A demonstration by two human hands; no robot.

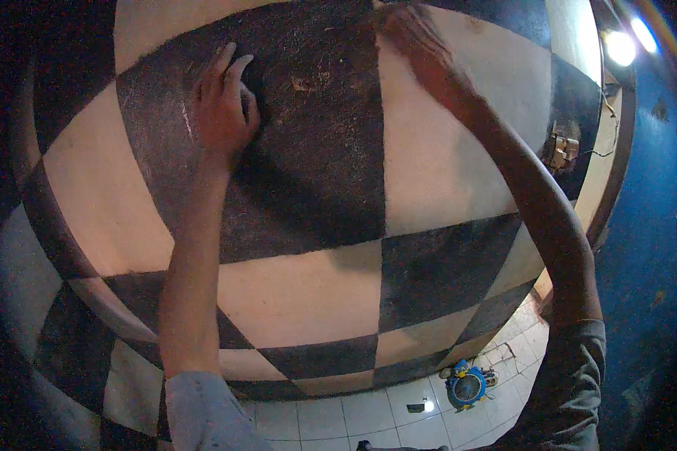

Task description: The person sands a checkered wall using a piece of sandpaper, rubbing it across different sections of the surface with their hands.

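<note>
A wall painted in black and cream checks (310, 293) fills most of the view before me. My left hand (225, 107) is raised against a large black square (316, 152), palm towards the wall, its fingers bent and apart. I see nothing held in it, and its shadow falls to the right. My right hand (417, 48) is blurred and higher up, at the border between that black square and a cream square (457, 146). Its fingers lie close together and hide the palm side, so whether it holds anything cannot be told. Scuffs and pale flecks mark the black paint.
Low on the right, a blue round fan (466, 388) stands on the white tiled floor (321, 420). Left of it lies a small dark flat object (415, 407). A wall socket box (564, 151) with a loose wire sits beside a blue door or panel (646, 225). Lamps (620, 48) glare at upper right.
</note>
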